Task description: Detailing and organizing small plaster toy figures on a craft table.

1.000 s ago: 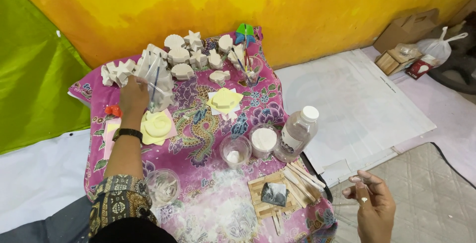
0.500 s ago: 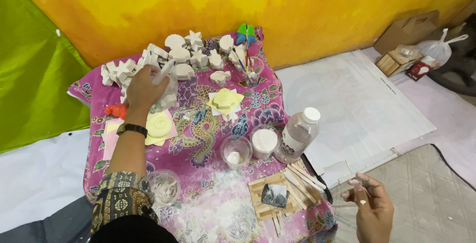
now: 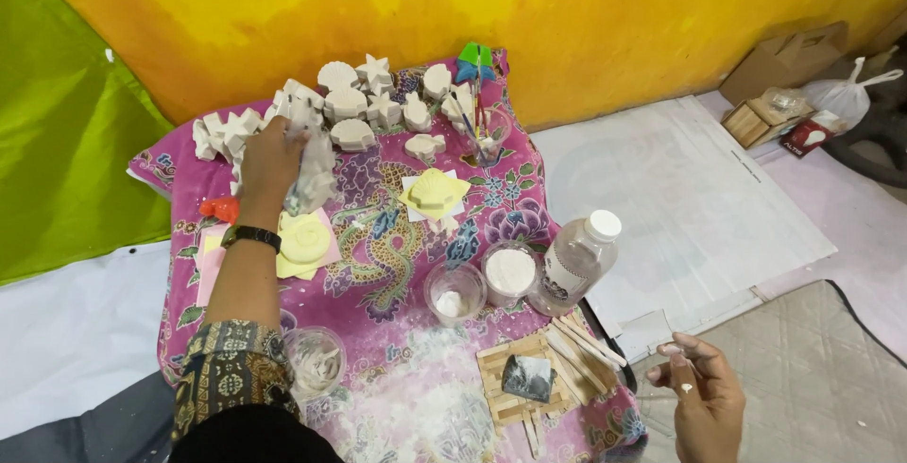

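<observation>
Plaster shapes (image 3: 345,104) crowd left hand (image 3: 274,156) at cloth edge (image 3: 151,156).

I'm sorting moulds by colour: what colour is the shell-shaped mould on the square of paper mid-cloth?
Pale yellow, clearest in the head view: the shell mould.

I am seeing a clear plastic bottle (image 3: 576,260) with a white cap lying tilted beside a cup of white powder (image 3: 509,272). A raft of wooden sticks (image 3: 515,378) is sitting near the pink patterned cloth's (image 3: 397,236) front edge. A cardboard box (image 3: 784,61) and white bag (image 3: 846,94) are resting far right by the yellow wall (image 3: 567,9)
</observation>
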